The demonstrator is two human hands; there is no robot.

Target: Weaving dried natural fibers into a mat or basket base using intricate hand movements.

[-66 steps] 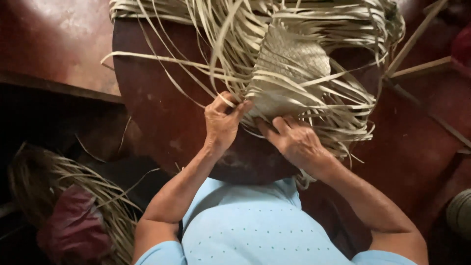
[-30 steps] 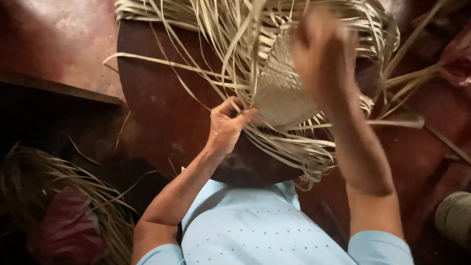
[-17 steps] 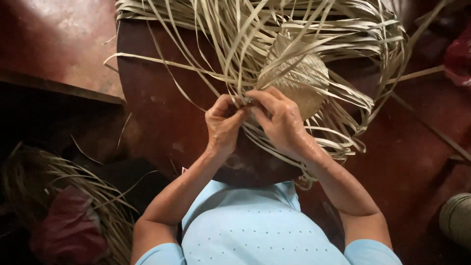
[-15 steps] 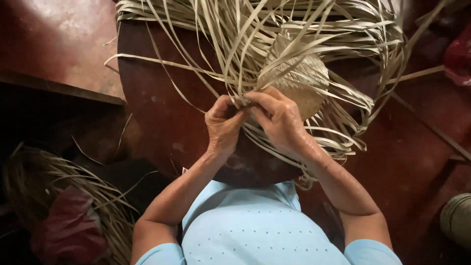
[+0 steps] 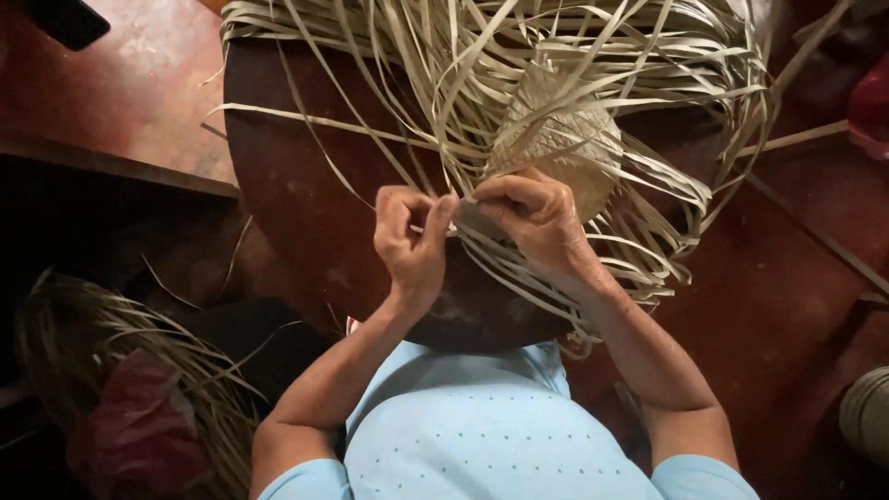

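Observation:
A half-woven piece of pale straw (image 5: 565,139) lies on a round dark brown wooden table (image 5: 315,213), with many long loose strips (image 5: 482,56) fanning out from its woven centre. My left hand (image 5: 412,245) pinches a strip at the near edge of the weave. My right hand (image 5: 532,218) grips strips right beside it, fingertips of both hands almost touching. Both forearms reach up from my light blue shirt at the bottom.
A bundle of straw strips with a dark red cloth (image 5: 130,426) lies on the floor at lower left. The reddish floor (image 5: 796,306) surrounds the table. Long loose strips (image 5: 815,231) lie on the floor at the right. A pale round object (image 5: 870,417) sits at the right edge.
My right hand, raised high a second ago, came down to the weave's near edge beside my left hand. Both hands now work the strips close together.

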